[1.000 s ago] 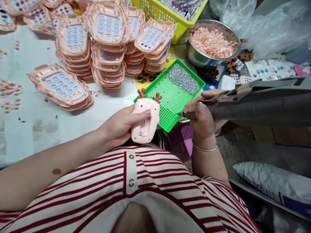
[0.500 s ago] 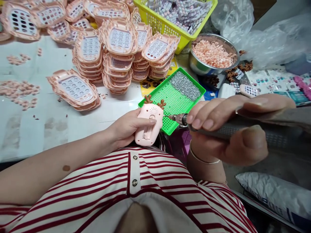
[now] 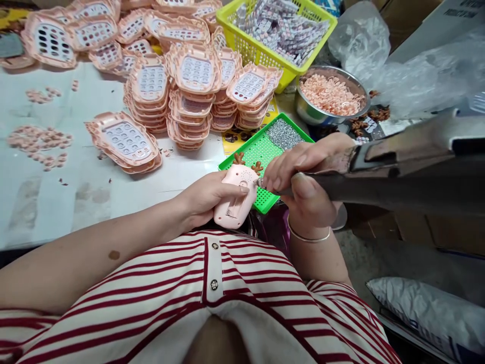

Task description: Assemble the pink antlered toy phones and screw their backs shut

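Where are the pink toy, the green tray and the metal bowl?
Pink toy (image 3: 235,206): head view, on the recess in its upward face.
Green tray (image 3: 256,151): head view, on its bare mesh floor.
Metal bowl (image 3: 311,110): head view, on its outer wall.

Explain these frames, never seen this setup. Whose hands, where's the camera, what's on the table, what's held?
There is no robot: these are a person's own bare hands, seen from a camera worn on the head, looking forward and down. The left hand holds a pink casing with brown antlers. The right hand grips a long grey tool, probably a powered screwdriver, its tip at the casing's upper right edge; contact is hard to confirm.

On the pale table are stacked pink shells and small loose pieces. Near the hands is a green tray with silvery bits, likely screws. Beyond are a yellow basket and a metal bowl of pink parts.
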### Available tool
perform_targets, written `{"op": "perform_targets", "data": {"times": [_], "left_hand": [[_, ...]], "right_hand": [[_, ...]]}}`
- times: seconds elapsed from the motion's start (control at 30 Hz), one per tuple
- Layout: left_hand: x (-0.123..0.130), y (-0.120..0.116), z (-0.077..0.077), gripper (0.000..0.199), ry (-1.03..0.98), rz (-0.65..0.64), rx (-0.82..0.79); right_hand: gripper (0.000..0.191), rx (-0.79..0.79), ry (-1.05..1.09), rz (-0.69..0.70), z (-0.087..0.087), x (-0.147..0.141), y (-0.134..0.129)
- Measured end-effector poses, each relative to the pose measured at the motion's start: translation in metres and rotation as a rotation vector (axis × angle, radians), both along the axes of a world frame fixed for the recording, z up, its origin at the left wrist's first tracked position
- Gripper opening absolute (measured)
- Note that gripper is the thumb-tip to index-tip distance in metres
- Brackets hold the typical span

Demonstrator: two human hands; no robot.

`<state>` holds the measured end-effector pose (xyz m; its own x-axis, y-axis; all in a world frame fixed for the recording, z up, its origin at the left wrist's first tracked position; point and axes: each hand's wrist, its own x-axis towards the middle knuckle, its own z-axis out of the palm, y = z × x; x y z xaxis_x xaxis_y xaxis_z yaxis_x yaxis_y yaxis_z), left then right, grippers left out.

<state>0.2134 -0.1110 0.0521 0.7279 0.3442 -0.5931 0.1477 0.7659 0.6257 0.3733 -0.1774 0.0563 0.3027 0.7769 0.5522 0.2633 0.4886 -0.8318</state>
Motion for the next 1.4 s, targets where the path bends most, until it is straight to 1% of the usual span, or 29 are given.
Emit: {"op": "perform_targets", "data": {"times": [0.07, 0.17, 0.23, 0.3, 0.33, 0.4, 0.47, 0.5, 0.57, 0.7, 0.77, 0.83, 0.9, 1.0, 1.07, 1.17, 1.2, 1.27, 1.33, 1.4], "left_hand": [[0.001, 0.001, 0.0, 0.033, 0.013, -0.008, 0.003], [0.001, 0.002, -0.002, 0.032, 0.023, -0.03, 0.023], [0.002, 0.003, -0.004, 0.033, 0.016, -0.047, 0.054], [0.002, 0.004, -0.005, 0.033, 0.011, -0.056, 0.081], [0.002, 0.003, -0.005, 0.033, 0.014, -0.057, 0.088], [0.002, 0.003, -0.004, 0.031, 0.037, -0.052, 0.092], [0.002, 0.002, -0.003, 0.028, 0.067, -0.045, 0.085], [0.002, 0.001, -0.002, 0.027, 0.075, -0.043, 0.081], [0.002, 0.001, -0.002, 0.026, 0.068, -0.038, 0.07], [0.001, 0.001, -0.003, 0.027, 0.053, -0.041, 0.075], [0.001, 0.001, -0.002, 0.028, 0.066, -0.043, 0.076], [0.001, 0.001, -0.001, 0.028, 0.074, -0.046, 0.069], [0.001, 0.001, -0.001, 0.029, 0.075, -0.051, 0.061], [0.001, 0.001, -0.001, 0.029, 0.069, -0.05, 0.049], [0.001, 0.002, -0.001, 0.03, 0.066, -0.046, 0.048], [0.0, 0.002, -0.003, 0.029, 0.06, -0.048, 0.053], [0.0, 0.002, -0.003, 0.03, 0.055, -0.046, 0.055], [0.0, 0.002, -0.004, 0.03, 0.046, -0.044, 0.061], [0.001, 0.002, -0.005, 0.029, 0.045, -0.045, 0.071], [0.002, 0.001, -0.005, 0.027, 0.046, -0.049, 0.09]], "right_hand": [[0.038, 0.06, -0.015, 0.046, 0.0, 0.003, 0.003], [0.027, 0.167, 0.028, 0.125, 0.005, 0.003, 0.007], [0.019, 0.241, 0.063, 0.186, 0.011, -0.001, 0.005], [0.017, 0.287, 0.068, 0.211, 0.02, -0.007, -0.001], [0.017, 0.301, 0.063, 0.203, 0.025, -0.009, -0.005], [0.016, 0.309, 0.054, 0.134, 0.033, -0.01, -0.012], [0.014, 0.306, 0.051, 0.042, 0.034, -0.005, -0.018], [0.015, 0.299, 0.055, 0.002, 0.03, -0.001, -0.02], [0.019, 0.262, 0.071, -0.044, 0.017, 0.011, -0.022], [0.017, 0.158, 0.125, -0.084, -0.018, 0.029, -0.024], [0.015, 0.16, 0.145, -0.105, -0.027, 0.032, -0.025], [0.014, 0.157, 0.153, -0.112, -0.03, 0.031, -0.026], [0.014, 0.131, 0.147, -0.103, -0.03, 0.03, -0.026], [0.019, 0.133, 0.14, -0.083, -0.028, 0.03, -0.026], [0.018, 0.091, 0.128, -0.075, -0.029, 0.03, -0.027], [0.014, 0.015, 0.114, -0.119, -0.03, 0.031, -0.028], [0.014, 0.027, 0.114, -0.139, -0.028, 0.03, -0.027], [0.016, 0.114, 0.119, -0.174, -0.02, 0.026, -0.025], [0.016, 0.206, 0.131, -0.182, -0.004, 0.018, -0.023], [0.014, 0.259, 0.146, -0.169, 0.016, 0.005, -0.021]]}}
